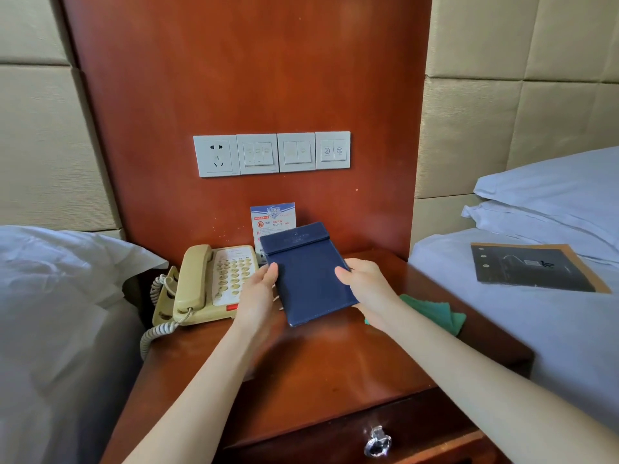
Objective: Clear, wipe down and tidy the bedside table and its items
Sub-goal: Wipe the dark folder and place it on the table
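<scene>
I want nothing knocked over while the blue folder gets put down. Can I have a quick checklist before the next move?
1. Both hands hold the blue folder, left hand and right hand at its side edges: ok.
2. Bare tabletop in front: ok.
3. Telephone clear of the folder: cannot tell, it is very close.
4. Notice card upright behind: ok.
5. Green cloth within reach: ok.

left hand, right hand, both gripping, arms outstretched
</scene>
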### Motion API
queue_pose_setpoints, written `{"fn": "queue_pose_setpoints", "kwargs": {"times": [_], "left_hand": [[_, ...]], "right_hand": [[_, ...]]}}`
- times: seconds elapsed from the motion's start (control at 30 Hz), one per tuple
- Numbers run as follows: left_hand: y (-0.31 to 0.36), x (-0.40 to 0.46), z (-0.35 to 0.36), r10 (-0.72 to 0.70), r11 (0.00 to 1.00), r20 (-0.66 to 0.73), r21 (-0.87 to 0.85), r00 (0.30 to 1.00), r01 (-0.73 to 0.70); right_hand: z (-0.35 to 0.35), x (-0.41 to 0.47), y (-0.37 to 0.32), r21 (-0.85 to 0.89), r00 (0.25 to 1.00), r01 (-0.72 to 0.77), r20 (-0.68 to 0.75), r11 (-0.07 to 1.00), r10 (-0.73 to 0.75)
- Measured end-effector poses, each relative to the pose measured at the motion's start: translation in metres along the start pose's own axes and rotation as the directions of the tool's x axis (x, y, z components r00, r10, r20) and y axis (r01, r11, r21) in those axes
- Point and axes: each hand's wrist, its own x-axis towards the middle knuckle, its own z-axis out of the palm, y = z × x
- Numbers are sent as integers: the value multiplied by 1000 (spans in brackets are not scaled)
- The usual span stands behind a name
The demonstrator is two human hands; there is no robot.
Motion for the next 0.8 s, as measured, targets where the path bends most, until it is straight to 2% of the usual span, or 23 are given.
{"fn": "queue_pose_setpoints", "kwargs": {"times": [0.07, 0.13, 0.17, 0.27, 0.37, 0.5, 0.67, 0.8], "left_hand": [[0, 2, -2, 223, 941, -55, 272, 973, -200], [2, 3, -6, 471, 778, -40, 490, 881, -393], [4, 4, -9, 564, 676, -24, 588, 826, -444], [6, 10, -20, 698, 443, 13, 778, 716, -446], [4, 14, -28, 702, 343, 39, 857, 711, -386], [1, 17, -30, 694, 299, 61, 882, 718, -364], [4, 17, -32, 654, 384, -33, 875, 756, -295], [6, 17, -33, 632, 440, -61, 849, 772, -293]], "right_hand": [[-3, 7, 0, 60, 996, 15, -93, 998, -10], [-9, 20, 1, 66, 980, 18, -201, 998, -5], [-14, 27, 2, 25, 967, 11, -255, 1000, -5], [-27, 56, 8, -127, 929, -62, -370, 990, 11], [-28, 74, 15, -167, 920, -194, -373, 967, 120], [-11, 81, 29, -257, 932, -276, -306, 926, 193], [3, 83, 38, -402, 960, -214, -254, 890, 116], [8, 76, 36, -666, 985, -126, -171, 735, 13]]}}
